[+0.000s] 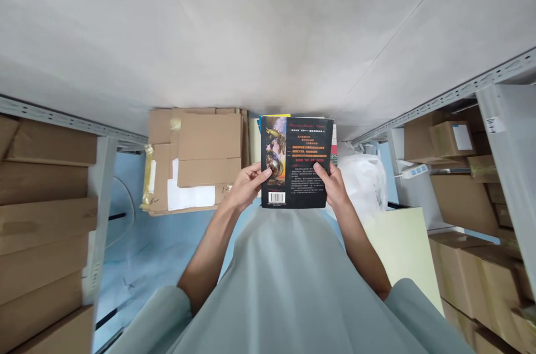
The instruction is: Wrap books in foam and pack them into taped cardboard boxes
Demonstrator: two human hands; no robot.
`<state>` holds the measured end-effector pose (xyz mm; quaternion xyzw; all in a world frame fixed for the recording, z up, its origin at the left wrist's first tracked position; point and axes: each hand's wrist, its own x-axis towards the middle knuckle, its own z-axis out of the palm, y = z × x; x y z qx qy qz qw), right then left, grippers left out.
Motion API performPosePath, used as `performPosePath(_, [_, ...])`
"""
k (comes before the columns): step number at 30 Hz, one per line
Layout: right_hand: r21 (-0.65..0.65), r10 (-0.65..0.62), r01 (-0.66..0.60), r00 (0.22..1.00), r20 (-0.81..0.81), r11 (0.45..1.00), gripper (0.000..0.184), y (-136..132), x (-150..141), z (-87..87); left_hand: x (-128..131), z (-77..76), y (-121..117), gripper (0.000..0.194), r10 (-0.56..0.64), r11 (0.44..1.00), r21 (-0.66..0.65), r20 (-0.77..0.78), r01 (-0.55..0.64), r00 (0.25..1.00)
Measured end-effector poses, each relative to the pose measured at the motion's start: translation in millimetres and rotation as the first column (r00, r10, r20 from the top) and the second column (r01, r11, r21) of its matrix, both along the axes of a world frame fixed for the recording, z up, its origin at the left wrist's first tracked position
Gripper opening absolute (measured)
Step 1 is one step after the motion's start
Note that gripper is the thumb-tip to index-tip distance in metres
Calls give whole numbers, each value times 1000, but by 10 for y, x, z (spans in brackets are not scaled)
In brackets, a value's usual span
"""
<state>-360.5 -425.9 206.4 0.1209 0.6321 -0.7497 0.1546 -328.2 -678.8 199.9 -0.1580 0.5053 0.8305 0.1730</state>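
Note:
A black paperback book (pixel 298 144) is held up in front of my body, its back cover facing me, with a colourful picture strip, lines of orange and white print and a barcode. My left hand (pixel 250 182) grips its lower left edge, thumb on the cover. At the lower right edge my right hand (pixel 333 181) does the same, its thumb pressed on the printed text. The fingers of both hands are mostly hidden behind the book. Behind it, edges of other books or papers show, among them a yellow and blue one (pixel 274 115).
Flattened cardboard (pixel 209 142) is stacked left of the book, by the wall. A white plastic bag (pixel 363 181) and a pale yellow board (pixel 408 253) are on the right. Shelves of cardboard boxes (pixel 46 225) flank both sides. A power strip (pixel 414 171) hangs at the right shelf.

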Motion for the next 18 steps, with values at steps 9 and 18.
performPosePath(9, [145,-19,43,986,-167,988,62,-77,-71,-30,-13,7,-28,50,71,988,-134,-78,-81,994])
performPosePath(18, [229,68,-30,985,-160,973,55,-635,298,-47,189,-42,552,47,5,863,-497,-172,-91,985])
